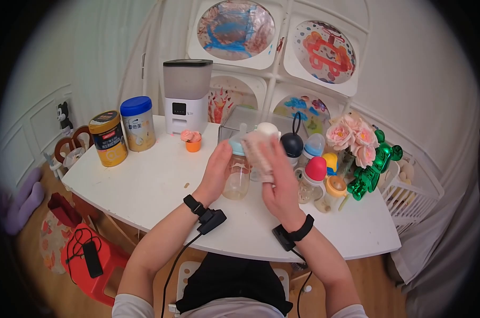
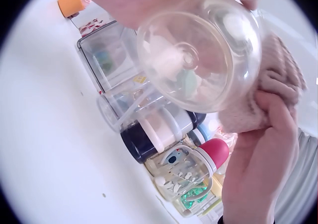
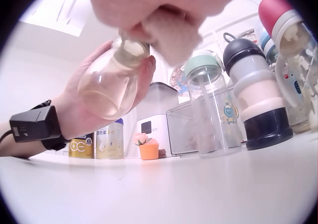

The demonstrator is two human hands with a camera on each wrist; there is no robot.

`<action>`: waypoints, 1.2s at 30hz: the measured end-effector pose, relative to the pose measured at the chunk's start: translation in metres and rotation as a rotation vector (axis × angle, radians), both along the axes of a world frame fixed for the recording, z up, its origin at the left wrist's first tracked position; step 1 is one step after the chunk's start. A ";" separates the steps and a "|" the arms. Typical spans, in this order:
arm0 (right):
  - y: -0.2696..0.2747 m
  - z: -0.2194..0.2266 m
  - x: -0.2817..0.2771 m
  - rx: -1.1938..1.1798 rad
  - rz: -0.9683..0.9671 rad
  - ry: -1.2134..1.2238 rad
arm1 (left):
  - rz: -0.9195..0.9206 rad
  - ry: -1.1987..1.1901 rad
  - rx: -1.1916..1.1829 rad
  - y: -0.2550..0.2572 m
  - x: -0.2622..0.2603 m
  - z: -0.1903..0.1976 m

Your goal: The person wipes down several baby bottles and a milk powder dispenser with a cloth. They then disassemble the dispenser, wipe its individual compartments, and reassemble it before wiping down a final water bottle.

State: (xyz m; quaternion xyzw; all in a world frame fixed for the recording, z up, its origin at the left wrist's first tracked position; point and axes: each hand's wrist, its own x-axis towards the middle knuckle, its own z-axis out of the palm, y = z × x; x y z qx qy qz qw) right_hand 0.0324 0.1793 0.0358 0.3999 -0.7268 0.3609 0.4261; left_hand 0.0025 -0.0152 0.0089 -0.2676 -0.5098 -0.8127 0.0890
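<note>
My left hand holds a clear, rounded baby bottle above the table, fingers around its upper part. In the left wrist view the bottle's round base faces the camera. My right hand grips a crumpled pale pink cloth close to the bottle's top, which the hands and cloth partly hide. Behind them, a clear bottle with a mint lid and a straw stands beside a stacked container with a dark domed lid.
To the right stand a red-capped bottle, an amber-topped bottle, pink flowers and a shiny green bear figure. Formula tins, an orange flower pot and a white dispenser stand left and behind on the white table.
</note>
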 end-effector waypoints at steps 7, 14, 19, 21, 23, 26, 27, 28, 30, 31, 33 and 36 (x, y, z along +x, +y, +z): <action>-0.001 -0.003 -0.004 0.215 -0.010 -0.147 | 0.124 -0.051 0.005 0.005 -0.002 -0.007; -0.001 -0.002 0.003 0.368 -0.007 -0.112 | 0.198 -0.115 0.179 -0.003 -0.003 -0.001; 0.000 -0.002 0.002 0.406 0.001 -0.106 | 0.142 -0.130 0.250 -0.005 -0.008 -0.005; 0.002 -0.002 0.001 0.422 -0.008 -0.081 | 0.154 -0.143 0.292 -0.004 -0.008 -0.004; 0.003 -0.001 0.001 0.438 -0.017 -0.055 | 0.211 -0.131 0.305 -0.001 -0.003 0.003; 0.002 -0.003 0.002 0.463 -0.013 -0.067 | 0.262 -0.145 0.322 -0.006 -0.007 0.002; 0.002 -0.003 0.002 0.466 -0.005 -0.070 | 0.257 -0.171 0.327 -0.010 -0.009 0.000; 0.002 -0.004 0.002 0.469 0.004 -0.073 | 0.258 -0.171 0.327 -0.012 -0.011 -0.002; 0.001 -0.003 0.004 0.476 0.003 -0.057 | 0.228 -0.281 0.389 -0.014 -0.013 -0.003; 0.000 -0.001 0.005 0.483 0.002 -0.042 | 0.228 -0.279 0.391 -0.014 -0.012 -0.002; -0.001 0.000 0.007 0.486 0.001 -0.041 | 0.182 -0.319 0.397 -0.015 -0.008 0.000; -0.003 0.001 0.009 0.470 0.006 -0.025 | 0.141 -0.312 0.417 -0.012 -0.005 0.003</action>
